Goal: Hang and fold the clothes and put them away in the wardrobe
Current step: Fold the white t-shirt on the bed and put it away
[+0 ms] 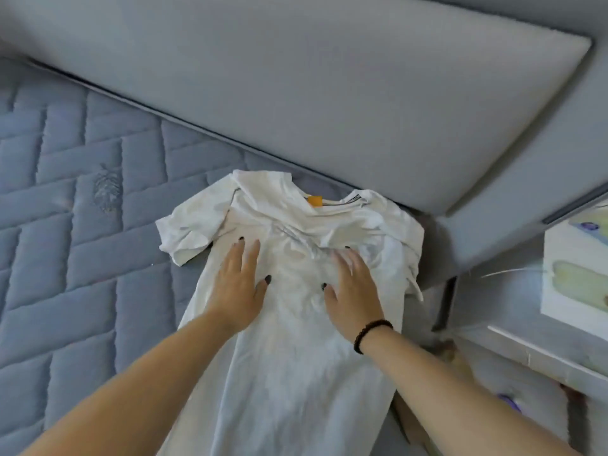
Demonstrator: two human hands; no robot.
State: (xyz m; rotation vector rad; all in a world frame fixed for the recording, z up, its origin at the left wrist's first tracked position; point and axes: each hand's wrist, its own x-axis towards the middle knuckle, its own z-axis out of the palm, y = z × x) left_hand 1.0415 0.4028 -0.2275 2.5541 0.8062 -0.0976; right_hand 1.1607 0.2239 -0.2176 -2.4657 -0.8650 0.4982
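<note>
I see the left hand and the right hand both spread flat, pressing the chest of the white T-shirt, I think to smooth wrinkles before folding. The shirt lies on the quilted mattress, its collar near the grey headboard.

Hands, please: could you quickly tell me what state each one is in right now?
Left hand: open, fingers straight, pressing flat on the white T-shirt.
Right hand: open, flat on the same shirt, holding nothing.
</note>
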